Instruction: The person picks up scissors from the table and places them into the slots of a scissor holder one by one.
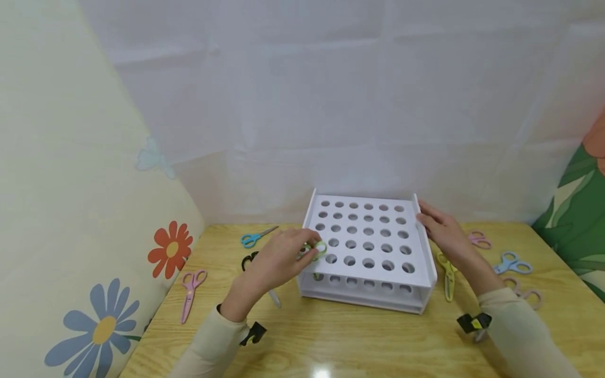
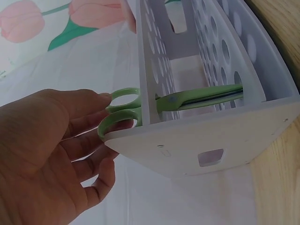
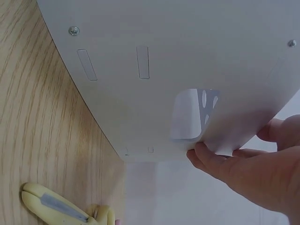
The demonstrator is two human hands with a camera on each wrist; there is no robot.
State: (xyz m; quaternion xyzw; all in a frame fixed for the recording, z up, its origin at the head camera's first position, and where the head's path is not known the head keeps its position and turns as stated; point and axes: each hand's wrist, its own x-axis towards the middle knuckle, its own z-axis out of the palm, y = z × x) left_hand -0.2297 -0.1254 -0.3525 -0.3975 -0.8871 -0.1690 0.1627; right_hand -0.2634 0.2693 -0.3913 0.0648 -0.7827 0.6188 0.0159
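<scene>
A white rack [image 1: 352, 272] with rows of round holes stands on the wooden table. My left hand [image 1: 285, 254] is at its front left corner, pinching the loops of green scissors [image 2: 201, 97] between thumb and fingers. The blades pass down through a corner hole in the top plate, and their tip reaches the lower plate's hole. At the rack's right side, my right hand [image 1: 446, 236] grips the upper edge of the side panel [image 3: 126, 108], with fingertips against its outer face near the rectangular cutout.
Left of the rack lie blue scissors [image 1: 250, 240], pink scissors [image 1: 189, 289] and black-handled scissors [image 1: 248, 258], partly behind my left hand. To the right are yellow scissors [image 1: 449, 278], light blue scissors [image 1: 510, 262] and pink scissors [image 1: 479, 240]. A white sheet [image 1: 331, 105] hangs behind.
</scene>
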